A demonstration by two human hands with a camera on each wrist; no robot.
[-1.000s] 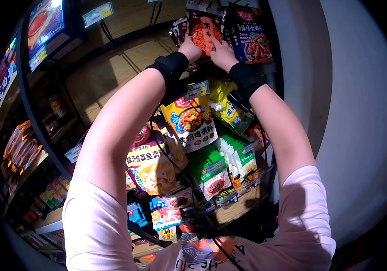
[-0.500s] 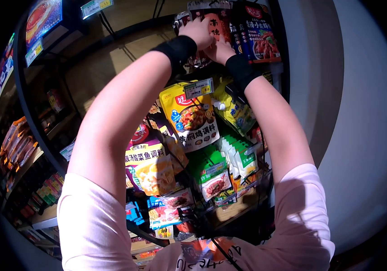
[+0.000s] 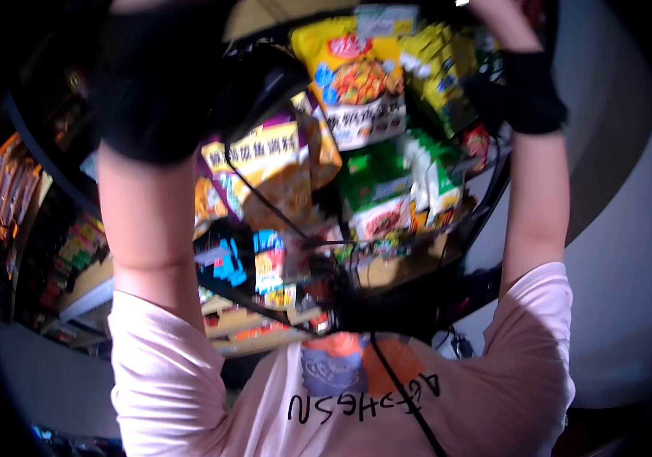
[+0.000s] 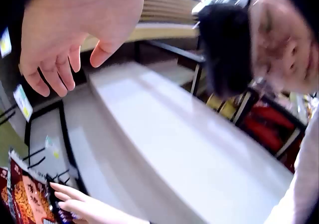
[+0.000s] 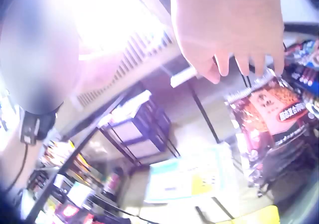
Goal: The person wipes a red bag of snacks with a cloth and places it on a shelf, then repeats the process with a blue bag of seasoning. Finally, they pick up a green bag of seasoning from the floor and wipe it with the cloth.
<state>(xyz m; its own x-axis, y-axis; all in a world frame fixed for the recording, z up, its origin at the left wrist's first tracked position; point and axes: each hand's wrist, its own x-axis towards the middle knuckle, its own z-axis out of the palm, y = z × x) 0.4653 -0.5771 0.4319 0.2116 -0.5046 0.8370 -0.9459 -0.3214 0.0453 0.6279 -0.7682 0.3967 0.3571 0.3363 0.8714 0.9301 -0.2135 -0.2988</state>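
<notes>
My left hand [image 4: 82, 32] hangs in the air in the left wrist view, its fingers loosely bent with nothing in them. Low in that view, my right hand [image 4: 97, 210] has its fingers extended right at the edge of dark red snack-like packets [image 4: 31, 196]. The right wrist view shows the back of my right hand [image 5: 229, 32], fingertips pointing down beside the front dark red packet [image 5: 269, 116], which hangs with others behind it. In the head view both hands are mostly cut off at the top, with part of my right hand [image 3: 503, 21] showing.
Below the arms hang a yellow seasoning pouch [image 3: 360, 84], a purple-and-yellow pouch [image 3: 261, 164] and green packets [image 3: 375, 186]. A price tag [image 3: 387, 20] sits above them. Blue-purple boxes [image 5: 139, 124] stand on a shelf, and a pale wall [image 3: 608, 251] rises at the right.
The hands, earlier together at the dark red packets, have parted. My left hand has come off them and moved left. The head view has shifted, so the hanging pouches sit higher.
</notes>
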